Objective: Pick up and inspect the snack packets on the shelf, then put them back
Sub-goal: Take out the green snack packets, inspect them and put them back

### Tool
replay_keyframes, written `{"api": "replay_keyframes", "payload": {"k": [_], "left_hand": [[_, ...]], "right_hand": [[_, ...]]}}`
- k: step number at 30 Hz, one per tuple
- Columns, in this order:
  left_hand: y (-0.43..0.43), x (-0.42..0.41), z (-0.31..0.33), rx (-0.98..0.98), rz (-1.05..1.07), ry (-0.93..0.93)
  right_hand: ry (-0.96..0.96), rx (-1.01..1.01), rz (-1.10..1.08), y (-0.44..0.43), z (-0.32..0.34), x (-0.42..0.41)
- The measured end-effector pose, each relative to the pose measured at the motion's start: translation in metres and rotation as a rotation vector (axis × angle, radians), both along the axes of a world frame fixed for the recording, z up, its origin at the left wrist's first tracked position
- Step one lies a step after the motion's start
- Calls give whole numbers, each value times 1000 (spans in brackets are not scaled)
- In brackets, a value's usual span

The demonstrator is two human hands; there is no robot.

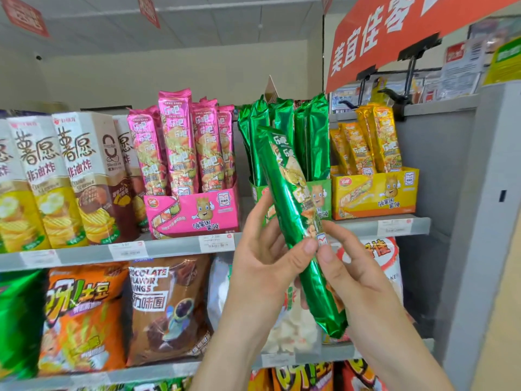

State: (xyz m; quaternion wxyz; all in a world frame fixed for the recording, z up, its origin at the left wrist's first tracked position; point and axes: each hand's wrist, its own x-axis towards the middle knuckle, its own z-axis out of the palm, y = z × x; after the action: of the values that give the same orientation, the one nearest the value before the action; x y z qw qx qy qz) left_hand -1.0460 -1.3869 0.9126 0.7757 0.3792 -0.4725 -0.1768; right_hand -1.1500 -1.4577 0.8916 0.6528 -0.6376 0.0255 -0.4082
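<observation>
A long green foil snack packet is held tilted in front of the shelf, its top leaning left. My left hand grips its middle from the left with thumb and fingers. My right hand pinches it from the right, thumb on the front. Behind it stands the green display box with more green packets upright in it. The held packet's lower end reaches down to the lower shelf level.
Pink packets in a pink box stand left of the green ones, yellow packets in a yellow box to the right. Tall chip cartons fill the far left. Large snack bags sit on the shelf below. A grey shelf upright is at right.
</observation>
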Motion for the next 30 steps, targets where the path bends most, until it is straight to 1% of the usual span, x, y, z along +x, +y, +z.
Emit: {"api": "replay_keyframes", "payload": {"k": [6, 8, 10, 12, 14, 16, 19, 22, 23, 25, 27, 29, 30], "left_hand": [[1, -21, -22, 36, -46, -92], [1, -26, -28, 45, -24, -126], [3, -30, -32, 72, 71, -201], [4, -34, -33, 122, 228, -295], [2, -39, -35, 115, 343, -354], [-1, -44, -36, 87, 362, -328], [-3, -49, -39, 56, 334, -286], [-6, -52, -44, 84, 296, -205], [-7, -54, -46, 106, 271, -144], [-11, -56, -53, 138, 158, -31], [-15, -60, -60, 168, 50, 41], [-16, -63, -66, 173, -54, 124], [-16, -64, -69, 191, -65, 171]], "right_hand": [[-83, 111, -77, 1, 2, -2], [-94, 122, -113, 2, 3, -5], [-100, 133, -138, 3, 4, -7], [-115, 128, -186, 3, 2, -10], [-133, 110, -227, 4, -2, -12], [-146, 55, -250, 4, -6, -14], [-126, -12, -266, 0, -13, -19], [-93, 3, -241, -13, -17, -26], [-69, 20, -194, -18, -18, -28], [4, 70, -35, -27, -19, -34], [23, 115, 122, -32, -19, -41], [4, 128, 175, -36, -20, -46], [-2, 133, 175, -36, -21, -47]]}}
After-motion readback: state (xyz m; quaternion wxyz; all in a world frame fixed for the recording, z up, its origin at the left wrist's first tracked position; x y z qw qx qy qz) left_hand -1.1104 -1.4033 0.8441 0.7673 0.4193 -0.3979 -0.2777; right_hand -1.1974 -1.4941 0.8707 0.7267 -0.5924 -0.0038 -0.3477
